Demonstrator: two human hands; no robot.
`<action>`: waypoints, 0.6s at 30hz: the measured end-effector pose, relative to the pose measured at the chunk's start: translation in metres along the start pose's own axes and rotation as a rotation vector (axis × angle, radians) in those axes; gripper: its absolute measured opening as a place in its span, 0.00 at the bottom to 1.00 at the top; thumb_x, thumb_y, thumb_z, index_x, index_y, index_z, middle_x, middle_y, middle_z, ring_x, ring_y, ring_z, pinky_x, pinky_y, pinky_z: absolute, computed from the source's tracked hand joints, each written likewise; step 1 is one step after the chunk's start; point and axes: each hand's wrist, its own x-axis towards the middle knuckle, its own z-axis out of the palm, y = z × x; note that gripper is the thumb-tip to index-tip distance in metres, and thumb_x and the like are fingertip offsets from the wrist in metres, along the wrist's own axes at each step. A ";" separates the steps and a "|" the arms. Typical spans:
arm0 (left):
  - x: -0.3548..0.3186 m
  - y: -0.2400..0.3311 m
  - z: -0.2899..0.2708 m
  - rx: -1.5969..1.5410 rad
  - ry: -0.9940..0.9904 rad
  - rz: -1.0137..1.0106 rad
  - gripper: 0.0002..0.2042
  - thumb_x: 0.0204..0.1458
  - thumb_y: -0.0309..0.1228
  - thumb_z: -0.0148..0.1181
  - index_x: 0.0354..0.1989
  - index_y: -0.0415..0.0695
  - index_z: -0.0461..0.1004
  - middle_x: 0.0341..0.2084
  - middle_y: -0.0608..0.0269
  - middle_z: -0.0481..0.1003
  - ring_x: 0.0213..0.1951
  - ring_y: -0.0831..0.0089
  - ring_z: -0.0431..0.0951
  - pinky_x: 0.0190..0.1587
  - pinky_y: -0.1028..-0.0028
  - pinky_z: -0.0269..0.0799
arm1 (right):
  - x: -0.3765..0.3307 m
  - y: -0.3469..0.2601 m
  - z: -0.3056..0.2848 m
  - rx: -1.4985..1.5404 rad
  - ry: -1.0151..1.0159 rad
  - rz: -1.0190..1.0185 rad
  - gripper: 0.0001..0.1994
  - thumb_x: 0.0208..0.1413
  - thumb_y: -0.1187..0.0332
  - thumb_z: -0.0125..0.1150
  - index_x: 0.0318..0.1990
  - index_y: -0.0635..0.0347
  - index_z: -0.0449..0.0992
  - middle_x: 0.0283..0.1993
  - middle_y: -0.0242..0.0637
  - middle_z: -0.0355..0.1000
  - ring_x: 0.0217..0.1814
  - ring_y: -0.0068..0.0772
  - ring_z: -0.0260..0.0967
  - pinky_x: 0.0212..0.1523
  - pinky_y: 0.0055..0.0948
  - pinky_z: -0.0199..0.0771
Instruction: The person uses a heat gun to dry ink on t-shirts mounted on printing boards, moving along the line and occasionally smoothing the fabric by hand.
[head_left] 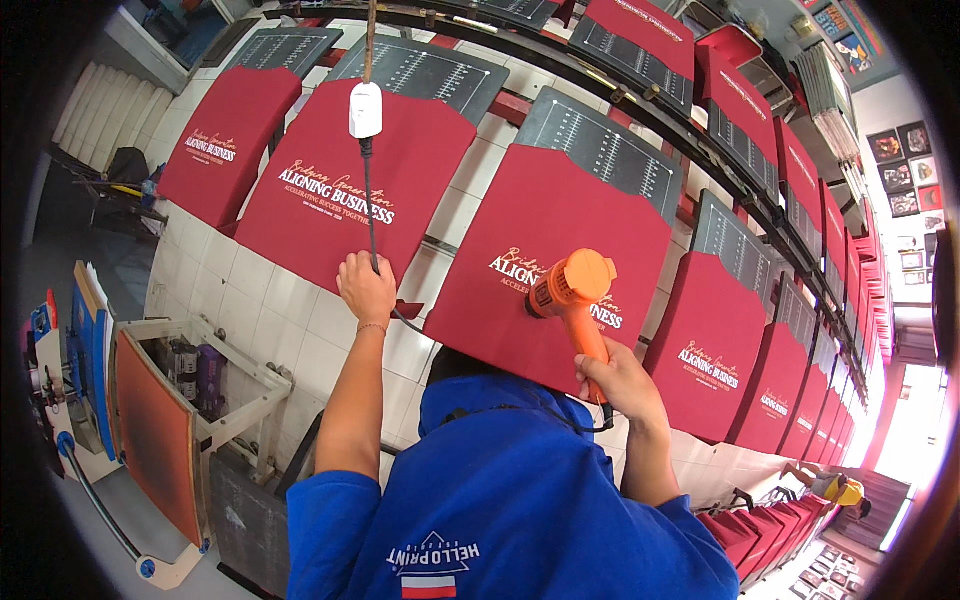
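Observation:
My right hand (622, 378) is wrapped round the handle of an orange heat gun (582, 280). Its dark end points down at the printed lettering on a maroon fabric piece (490, 235), which is spread over a grey board (600, 140) with white ruled marks. Whether the heat gun touches the cloth I cannot tell. My left hand (367, 290) is closed on a black power cord (371, 205), over the lower edge of the neighbouring maroon piece (300, 140). Upward from this hand the cord runs to a white plug connector (366, 110), hanging from above.
More boards with maroon printed cloth (708, 350) line up to the right, with another row behind a dark rail (640, 95). At the left stand a metal-framed cart (240, 390) and a brown panel (158, 440). Another person (845, 490) is far right.

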 end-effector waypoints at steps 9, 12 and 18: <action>-0.001 -0.001 0.003 -0.002 0.014 0.009 0.10 0.55 0.36 0.55 0.29 0.42 0.75 0.31 0.57 0.73 0.39 0.56 0.73 0.45 0.56 0.67 | -0.001 0.000 0.001 -0.011 0.001 0.004 0.11 0.62 0.64 0.59 0.42 0.63 0.69 0.27 0.31 0.71 0.23 0.21 0.71 0.23 0.22 0.69; 0.000 -0.002 0.002 0.005 0.015 0.010 0.11 0.55 0.36 0.55 0.29 0.41 0.75 0.31 0.57 0.73 0.39 0.57 0.73 0.45 0.57 0.67 | -0.003 -0.003 0.002 -0.011 0.017 0.010 0.11 0.62 0.64 0.59 0.42 0.63 0.70 0.27 0.31 0.71 0.23 0.21 0.71 0.23 0.22 0.69; -0.001 -0.002 0.002 -0.012 0.027 0.011 0.11 0.55 0.37 0.55 0.29 0.42 0.75 0.31 0.57 0.73 0.39 0.57 0.73 0.44 0.57 0.67 | -0.006 0.000 -0.002 -0.016 0.029 0.004 0.10 0.62 0.65 0.59 0.42 0.63 0.69 0.27 0.30 0.70 0.23 0.21 0.71 0.23 0.22 0.69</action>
